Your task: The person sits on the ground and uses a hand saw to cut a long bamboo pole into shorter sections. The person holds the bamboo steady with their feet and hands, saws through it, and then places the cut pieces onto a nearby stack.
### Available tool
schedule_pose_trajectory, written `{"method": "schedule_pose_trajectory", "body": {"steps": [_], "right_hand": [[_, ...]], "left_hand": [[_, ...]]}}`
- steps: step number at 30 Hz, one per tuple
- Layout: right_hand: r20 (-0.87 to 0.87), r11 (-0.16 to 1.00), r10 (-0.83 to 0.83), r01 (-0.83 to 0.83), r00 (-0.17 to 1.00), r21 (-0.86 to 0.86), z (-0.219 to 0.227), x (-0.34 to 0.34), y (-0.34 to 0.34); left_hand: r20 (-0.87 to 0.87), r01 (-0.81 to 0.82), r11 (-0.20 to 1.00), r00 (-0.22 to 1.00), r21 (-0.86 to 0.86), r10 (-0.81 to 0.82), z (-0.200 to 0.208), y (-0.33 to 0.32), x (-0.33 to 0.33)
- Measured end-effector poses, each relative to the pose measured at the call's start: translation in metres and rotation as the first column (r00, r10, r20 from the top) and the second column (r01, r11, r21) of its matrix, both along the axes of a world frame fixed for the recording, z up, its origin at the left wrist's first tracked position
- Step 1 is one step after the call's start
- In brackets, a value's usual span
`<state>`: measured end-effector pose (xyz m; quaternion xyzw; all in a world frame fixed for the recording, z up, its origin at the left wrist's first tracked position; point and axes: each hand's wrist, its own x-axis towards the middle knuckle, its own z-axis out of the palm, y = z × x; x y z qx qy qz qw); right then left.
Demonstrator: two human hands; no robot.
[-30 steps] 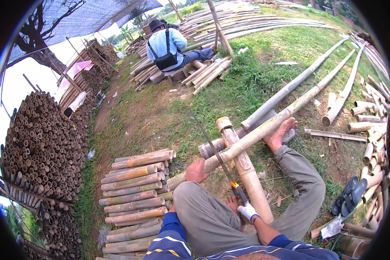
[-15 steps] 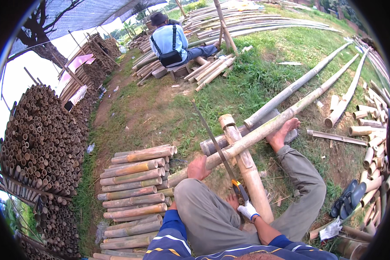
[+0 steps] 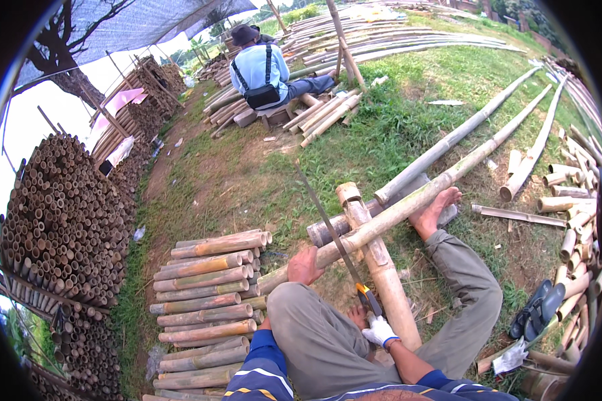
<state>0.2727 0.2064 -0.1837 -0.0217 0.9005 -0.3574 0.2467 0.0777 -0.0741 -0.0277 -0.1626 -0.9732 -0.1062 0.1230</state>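
My bare left hand [image 3: 305, 266] rests on top of a long bamboo pole [image 3: 408, 204], its fingers wrapped over the pole just left of the saw. In my white-gloved right hand [image 3: 380, 331] is the black and orange handle of a hand saw [image 3: 338, 244]. The long blade crosses the pole at an angle, its tip pointing up and away to the left. Whether its teeth have entered the bamboo I cannot tell. Under the pole lies a thick, notched bamboo post [image 3: 385, 284], which slants from my feet to a darker log [image 3: 320, 231].
Cut bamboo lengths [image 3: 204, 294] are piled to my left, before a tall stack [image 3: 67, 220]. Dark sandals [image 3: 538, 307], a white glove [image 3: 510, 357] and short offcuts [image 3: 572, 204] lie right. A person in light blue [image 3: 261, 70] sits ahead among bamboo.
The saw and my right hand have drawn slightly back toward me. My left hand stays on the pole. The view has shifted a little.
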Motion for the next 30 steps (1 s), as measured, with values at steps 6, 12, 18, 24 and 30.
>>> {"method": "schedule_pose_trajectory", "body": {"steps": [6,12,18,24,30], "right_hand": [[0.054,0.998,0.047,-0.048,0.997,0.027,0.013,-0.003,0.003],[0.035,0.999,0.030,-0.030,0.999,0.020,0.005,-0.003,0.003],[0.047,0.999,0.013,-0.012,0.999,-0.030,0.006,-0.002,0.004],[0.040,0.998,0.009,-0.006,0.999,-0.059,0.001,-0.001,0.007],[0.061,0.998,0.055,-0.052,0.997,-0.044,0.010,-0.002,0.003]], "left_hand": [[0.006,-0.020,1.000,1.000,-0.016,0.020,0.000,0.000,0.000],[-0.062,-0.005,1.000,0.998,-0.005,0.004,-0.002,0.002,-0.002],[-0.030,-0.009,1.000,1.000,-0.015,0.009,-0.004,-0.002,-0.001],[0.000,-0.006,1.000,1.000,-0.017,0.006,-0.002,0.001,-0.001],[0.015,-0.018,1.000,1.000,-0.011,0.018,-0.003,-0.004,0.001]]}}
